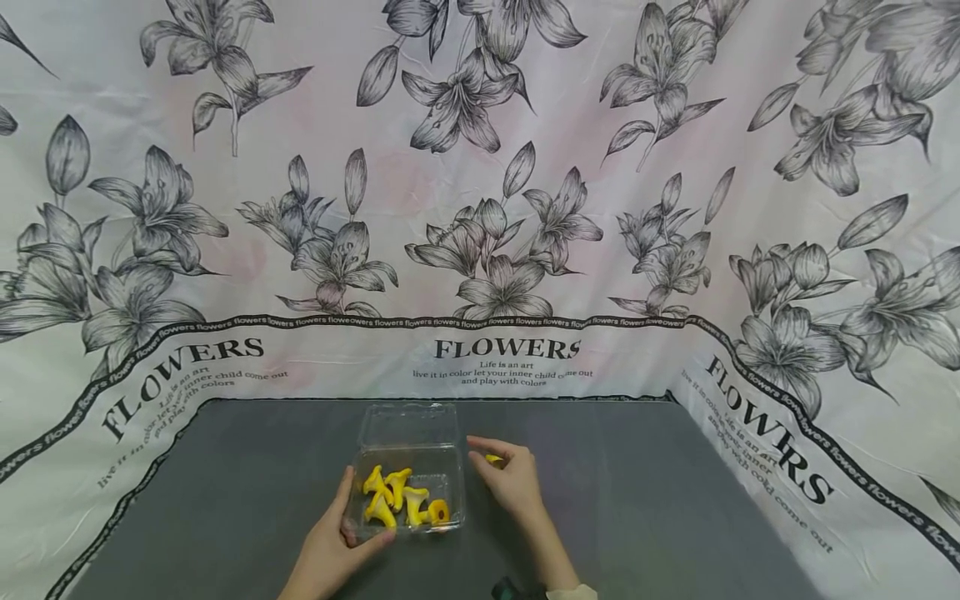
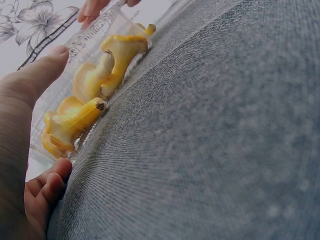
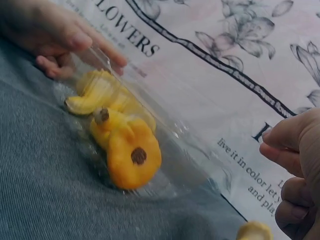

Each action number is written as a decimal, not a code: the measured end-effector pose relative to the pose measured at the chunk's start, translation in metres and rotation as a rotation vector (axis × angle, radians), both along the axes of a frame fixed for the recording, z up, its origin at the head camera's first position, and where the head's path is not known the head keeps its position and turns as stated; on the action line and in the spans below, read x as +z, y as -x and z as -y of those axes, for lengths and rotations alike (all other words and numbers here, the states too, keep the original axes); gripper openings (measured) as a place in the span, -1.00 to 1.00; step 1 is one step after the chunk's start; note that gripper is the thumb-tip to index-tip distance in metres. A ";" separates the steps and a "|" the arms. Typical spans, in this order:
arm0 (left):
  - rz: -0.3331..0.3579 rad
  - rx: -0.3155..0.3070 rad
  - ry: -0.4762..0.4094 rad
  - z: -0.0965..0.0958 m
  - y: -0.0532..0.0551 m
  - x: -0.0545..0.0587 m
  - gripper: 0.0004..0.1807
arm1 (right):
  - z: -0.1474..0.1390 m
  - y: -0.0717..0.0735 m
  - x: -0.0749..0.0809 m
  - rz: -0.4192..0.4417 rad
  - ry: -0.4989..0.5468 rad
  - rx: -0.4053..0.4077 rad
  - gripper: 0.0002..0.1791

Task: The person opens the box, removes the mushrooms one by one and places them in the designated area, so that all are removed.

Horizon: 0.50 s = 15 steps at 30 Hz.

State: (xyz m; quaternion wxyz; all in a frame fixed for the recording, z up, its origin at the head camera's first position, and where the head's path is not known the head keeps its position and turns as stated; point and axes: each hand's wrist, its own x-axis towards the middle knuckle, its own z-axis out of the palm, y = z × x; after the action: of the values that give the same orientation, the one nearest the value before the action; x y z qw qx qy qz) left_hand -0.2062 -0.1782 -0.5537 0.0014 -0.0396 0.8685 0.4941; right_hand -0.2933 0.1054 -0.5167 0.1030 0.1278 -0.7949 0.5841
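Note:
A clear plastic clamshell box (image 1: 408, 531) rests on the grey table with its lid (image 1: 408, 425) folded back. Several yellow trumpet-shaped mushrooms (image 1: 380, 510) lie inside it; one shows its orange cap (image 3: 134, 162) with a dark centre in the right wrist view. My left hand (image 1: 330, 537) grips the box at its front left corner, thumb along the front and fingers at the side. To the right of the box hovers my right hand (image 1: 513, 479), thumb and forefinger apart. Another yellow mushroom (image 1: 492, 458) shows between them, mostly hidden; it seems to be outside the box.
The grey tabletop (image 1: 652, 500) spreads around the box. A white cloth (image 1: 510, 358) with printed flowers and lettering hangs behind the table and along both sides. A dark band (image 1: 510, 588) shows at my right wrist.

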 end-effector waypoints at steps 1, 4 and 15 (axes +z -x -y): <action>-0.001 -0.002 0.003 0.000 0.000 0.000 0.40 | 0.002 0.000 0.001 -0.003 0.000 0.004 -0.75; 0.003 -0.001 0.010 0.001 0.000 -0.001 0.40 | 0.008 0.000 0.002 -0.021 -0.026 0.020 -0.75; 0.024 0.005 -0.001 0.000 0.001 0.002 0.40 | 0.024 -0.006 0.005 0.020 -0.167 0.187 -0.73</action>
State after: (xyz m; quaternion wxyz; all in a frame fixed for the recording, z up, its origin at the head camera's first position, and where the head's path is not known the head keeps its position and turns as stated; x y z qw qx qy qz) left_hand -0.2073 -0.1781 -0.5518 0.0108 -0.0477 0.8681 0.4940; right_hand -0.2874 0.0817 -0.5121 0.0293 0.2035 -0.8264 0.5242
